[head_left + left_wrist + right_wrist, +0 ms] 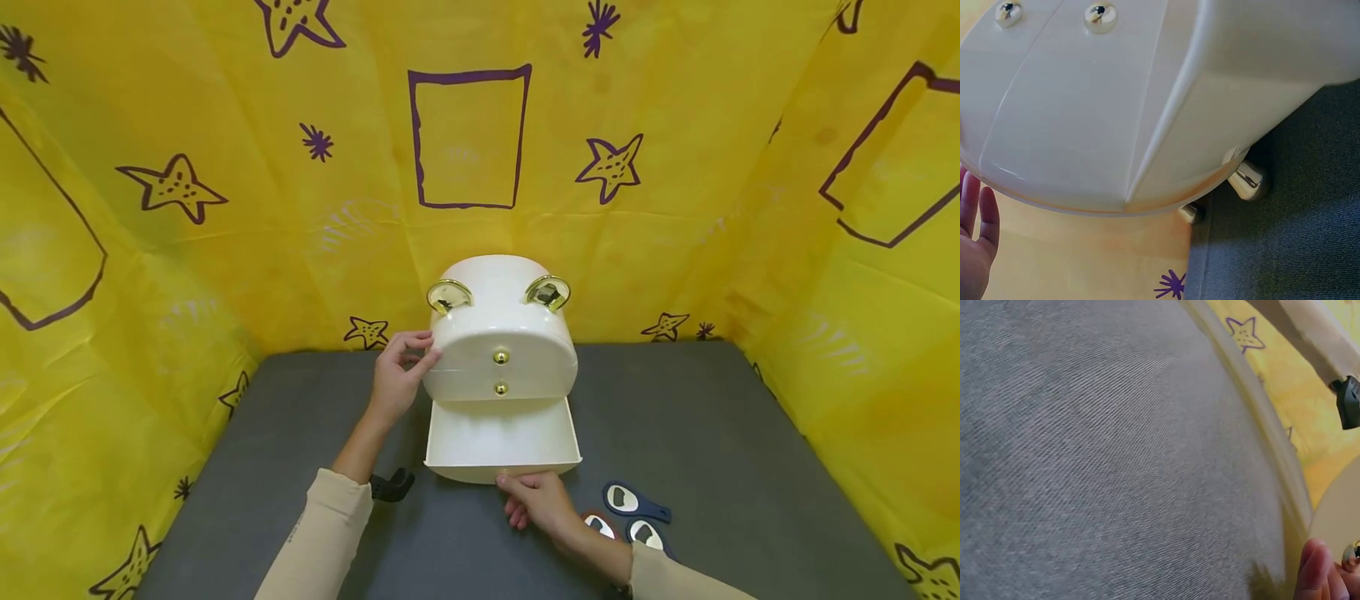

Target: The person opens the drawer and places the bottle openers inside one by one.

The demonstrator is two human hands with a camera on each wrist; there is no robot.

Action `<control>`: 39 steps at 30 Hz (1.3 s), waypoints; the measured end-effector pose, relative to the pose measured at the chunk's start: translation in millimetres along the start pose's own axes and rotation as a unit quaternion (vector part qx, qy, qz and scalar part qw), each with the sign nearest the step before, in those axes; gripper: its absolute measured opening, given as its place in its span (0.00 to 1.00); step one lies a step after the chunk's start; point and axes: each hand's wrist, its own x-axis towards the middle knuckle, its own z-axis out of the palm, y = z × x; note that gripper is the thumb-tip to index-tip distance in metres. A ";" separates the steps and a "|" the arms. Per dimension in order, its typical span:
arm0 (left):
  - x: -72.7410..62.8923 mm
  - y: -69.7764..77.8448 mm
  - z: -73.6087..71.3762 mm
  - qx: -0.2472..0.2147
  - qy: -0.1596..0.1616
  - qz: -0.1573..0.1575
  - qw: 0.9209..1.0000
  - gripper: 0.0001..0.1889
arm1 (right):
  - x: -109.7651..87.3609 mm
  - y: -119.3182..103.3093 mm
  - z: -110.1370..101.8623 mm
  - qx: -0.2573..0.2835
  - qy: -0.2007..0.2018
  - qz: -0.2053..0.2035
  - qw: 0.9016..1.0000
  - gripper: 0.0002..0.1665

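On the grey table (pixel 675 417), near the yellow backdrop (pixel 780 275), a cream cabinet (pixel 497 308), upright at about the middle, with gold-rimmed ears (pixel 450 297) up top and gold feet (pixel 1250 181) beneath. Two upper knobs (pixel 501 357), one above the other, on the flush part of the front. Below those, a drawer (pixel 465 472) drawn well out toward the person, white inside in plain sight.

At the cabinet's left edge, the left hand (pixel 399 375), fingers relaxed and spread a little, tips against the side; a light touch rather than a clasp. Black band (pixel 392 486) on that wrist, pale sleeve (pixel 322 517) behind.

At the middle of the drawer's front, the right hand (pixel 542 504), thumb and finger in a narrow pinch on the lower knob (pixel 1352 555); in the head view, that knob hidden behind the fingers.

Just beside the right hand, on the table's right side: an upper blue paddle (pixel 645 506) with a pale oval, then a red paddle (pixel 600 525) and a lower blue paddle (pixel 647 532) close together, both partly covered by the right forearm and sleeve. Cannot tell their full outlines.
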 end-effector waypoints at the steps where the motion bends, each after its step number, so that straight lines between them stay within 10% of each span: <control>1: 0.3 0.0 -0.3 0.000 0.000 0.001 1.000 0.10 | -0.1 0.7 -0.4 0.003 -0.001 -0.001 1.000 0.28; 11: 2.2 1.4 -1.7 0.003 0.003 -0.001 1.000 0.10 | 0.6 0.0 -4.9 0.000 -0.038 -0.001 0.999 0.27; 18: 2.2 1.9 0.1 0.007 -0.002 -0.001 1.000 0.10 | -5.1 -10.6 -42.4 -0.081 -0.133 -0.026 0.988 0.24; 26: 1.8 3.6 -2.1 0.005 0.001 0.005 1.000 0.10 | -14.1 -38.8 -121.4 -0.185 -0.245 -0.080 0.948 0.18; 31: 1.0 3.1 -2.1 0.008 0.002 0.006 1.000 0.10 | -18.2 -42.2 -154.3 -0.276 -0.186 -0.118 0.936 0.17; 39: -0.6 1.8 -1.5 0.006 0.003 0.005 1.000 0.10 | -27.7 -19.8 -185.5 -0.456 -0.091 -0.179 0.867 0.14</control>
